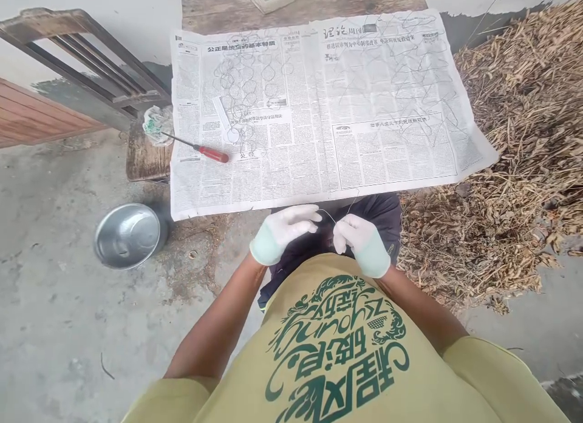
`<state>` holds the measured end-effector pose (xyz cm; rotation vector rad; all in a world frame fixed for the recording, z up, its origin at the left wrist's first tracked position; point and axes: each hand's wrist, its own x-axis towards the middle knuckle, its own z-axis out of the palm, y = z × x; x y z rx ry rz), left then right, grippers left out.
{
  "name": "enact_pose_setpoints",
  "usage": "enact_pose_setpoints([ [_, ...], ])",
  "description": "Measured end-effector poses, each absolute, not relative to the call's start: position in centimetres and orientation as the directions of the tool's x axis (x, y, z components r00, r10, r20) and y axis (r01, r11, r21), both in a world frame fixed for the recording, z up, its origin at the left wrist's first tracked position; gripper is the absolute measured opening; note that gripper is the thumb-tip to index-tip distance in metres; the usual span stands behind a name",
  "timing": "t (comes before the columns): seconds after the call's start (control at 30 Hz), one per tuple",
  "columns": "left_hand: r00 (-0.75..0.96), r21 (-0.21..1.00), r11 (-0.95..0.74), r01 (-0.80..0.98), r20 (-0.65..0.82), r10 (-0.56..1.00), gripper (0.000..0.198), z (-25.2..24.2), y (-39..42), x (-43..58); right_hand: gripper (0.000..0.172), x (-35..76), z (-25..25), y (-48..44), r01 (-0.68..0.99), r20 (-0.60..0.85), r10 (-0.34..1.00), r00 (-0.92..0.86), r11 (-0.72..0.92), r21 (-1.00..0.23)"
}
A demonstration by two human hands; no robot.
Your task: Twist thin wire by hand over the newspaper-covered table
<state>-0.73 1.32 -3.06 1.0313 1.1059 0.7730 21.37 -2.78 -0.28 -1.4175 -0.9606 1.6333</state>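
Note:
Both of my hands wear white gloves with pale green cuffs, close to my lap below the newspaper's near edge. A thin wire (pixel 328 215) curves between them. My left hand (pixel 291 226) has its fingers fairly straight and holds one part of the wire at the fingertips. With fingers curled in a pinch, my right hand (pixel 357 238) grips the wire, and a thin end rises above it. On the newspaper (pixel 291 168), several wire loops (pixel 248 71) lie at the left and bent wire pieces (pixel 419 83) at the right.
A red-handled screwdriver (pixel 212 153) and a white strip-like item (pixel 222 115) lie on the newspaper's left. A crumpled plastic bag (pixel 158 125) rests on the wooden chair (pixel 148 159). A metal basin (pixel 130 235) stands on the floor; dry stalks (pixel 514 186) are heaped right.

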Motion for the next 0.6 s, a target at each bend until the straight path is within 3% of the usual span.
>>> enact_pose_setpoints([
  [0.27,0.137,0.952,0.225,-0.208,-0.2,0.97,0.028,-3.7,0.6,1.7,0.027,20.6,0.6,-3.0,0.012,-0.389,0.903,-0.184,-0.393,-0.919],
  [0.6,0.333,0.865,0.301,-0.401,-0.169,0.928,0.056,-5.0,2.5,2.6,0.039,20.2,2.2,-4.0,0.095,-0.361,0.879,-0.313,-0.349,-0.932],
])
